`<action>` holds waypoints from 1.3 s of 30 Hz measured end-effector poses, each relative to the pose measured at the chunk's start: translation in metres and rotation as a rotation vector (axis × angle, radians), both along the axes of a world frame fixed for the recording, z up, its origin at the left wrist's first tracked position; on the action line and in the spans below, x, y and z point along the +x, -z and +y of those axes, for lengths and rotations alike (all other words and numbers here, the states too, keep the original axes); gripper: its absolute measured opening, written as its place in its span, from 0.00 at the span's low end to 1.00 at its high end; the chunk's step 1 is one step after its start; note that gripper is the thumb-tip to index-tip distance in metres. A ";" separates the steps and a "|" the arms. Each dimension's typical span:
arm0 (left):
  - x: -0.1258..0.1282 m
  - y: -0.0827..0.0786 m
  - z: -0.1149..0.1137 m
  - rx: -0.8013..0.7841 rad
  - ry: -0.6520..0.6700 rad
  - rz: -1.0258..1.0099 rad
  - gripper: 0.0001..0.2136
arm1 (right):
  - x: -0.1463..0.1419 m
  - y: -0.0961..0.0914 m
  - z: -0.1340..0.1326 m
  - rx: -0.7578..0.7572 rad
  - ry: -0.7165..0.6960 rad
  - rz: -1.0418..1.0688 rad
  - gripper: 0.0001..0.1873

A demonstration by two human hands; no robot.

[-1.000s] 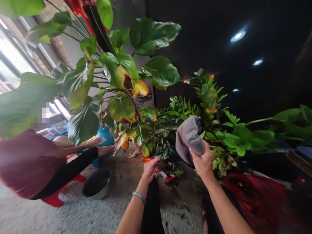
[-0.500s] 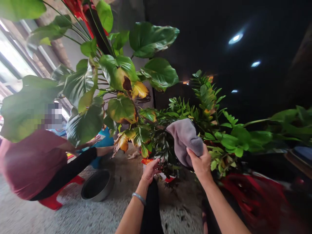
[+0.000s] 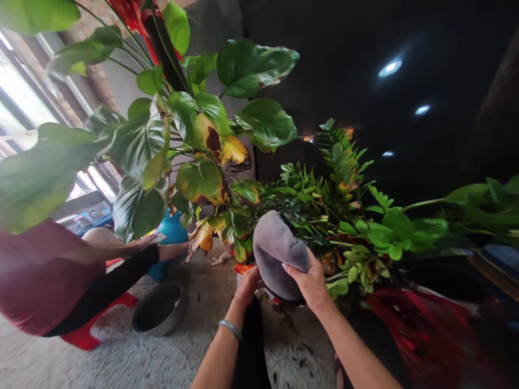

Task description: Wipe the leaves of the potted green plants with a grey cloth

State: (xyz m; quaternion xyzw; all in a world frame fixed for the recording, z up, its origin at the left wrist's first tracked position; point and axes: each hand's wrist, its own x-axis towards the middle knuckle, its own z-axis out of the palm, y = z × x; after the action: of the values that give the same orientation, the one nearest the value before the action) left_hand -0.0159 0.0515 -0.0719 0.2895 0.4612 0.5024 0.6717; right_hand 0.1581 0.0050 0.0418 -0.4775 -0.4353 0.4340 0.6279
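My right hand [image 3: 311, 282] is closed on a soft grey cloth [image 3: 273, 246] with a dark edge, thumb on top of the fabric. The cloth is bunched and hangs in front of the dark green leaves of a low plant [image 3: 284, 200]. At the cloth's lower left is my left hand [image 3: 246, 286], its fingers mostly hidden behind the fabric, so I cannot tell whether they grip it or leaves. A grey bracelet [image 3: 231, 329] circles the left wrist. Just behind this hand shows a red glittery item [image 3: 242, 268].
A tall plant with broad, partly yellowed leaves [image 3: 203, 181] overhangs the left. Beneath it, a person in a pink shirt [image 3: 40, 275] sits on a red stool [image 3: 83, 336] beside a grey basin [image 3: 156, 312]. A red plastic bag [image 3: 417, 329] lies at right.
My right hand has moved left and slightly down with the cloth, which now covers the fingers of my left hand. The seated person has leaned further left.
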 end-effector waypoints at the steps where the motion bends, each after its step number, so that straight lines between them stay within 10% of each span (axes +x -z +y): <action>1: 0.001 0.000 0.000 0.003 -0.003 0.013 0.16 | -0.001 0.007 0.001 -0.055 0.011 -0.015 0.15; 5: -0.001 0.002 0.001 -0.049 -0.028 -0.007 0.20 | 0.001 0.040 -0.024 -0.314 -0.010 -0.028 0.11; 9: -0.005 0.003 0.003 -0.055 0.001 -0.035 0.20 | 0.013 0.032 -0.041 -0.285 -0.082 -0.010 0.12; 15: -0.001 -0.005 0.001 -0.012 0.032 -0.004 0.20 | 0.039 0.008 -0.001 -0.134 0.347 0.025 0.23; 22: 0.001 -0.007 0.000 -0.021 -0.001 0.034 0.17 | 0.020 0.034 -0.049 -0.530 0.030 0.338 0.15; 28: 0.002 -0.001 0.007 0.002 0.080 0.044 0.20 | 0.006 -0.003 -0.026 -0.291 0.094 0.364 0.22; 35: 0.014 -0.004 0.006 -0.010 0.055 0.007 0.20 | 0.007 0.030 -0.039 -0.384 0.056 0.246 0.18; 39: 0.013 -0.005 0.005 -0.032 0.009 -0.012 0.19 | 0.013 0.018 -0.051 -0.367 0.003 0.196 0.20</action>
State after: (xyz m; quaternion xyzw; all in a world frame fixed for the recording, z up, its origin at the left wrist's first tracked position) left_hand -0.0033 0.0565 -0.0671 0.2778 0.4636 0.4936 0.6813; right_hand 0.1714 -0.0464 0.0237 -0.5400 -0.2849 0.5494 0.5705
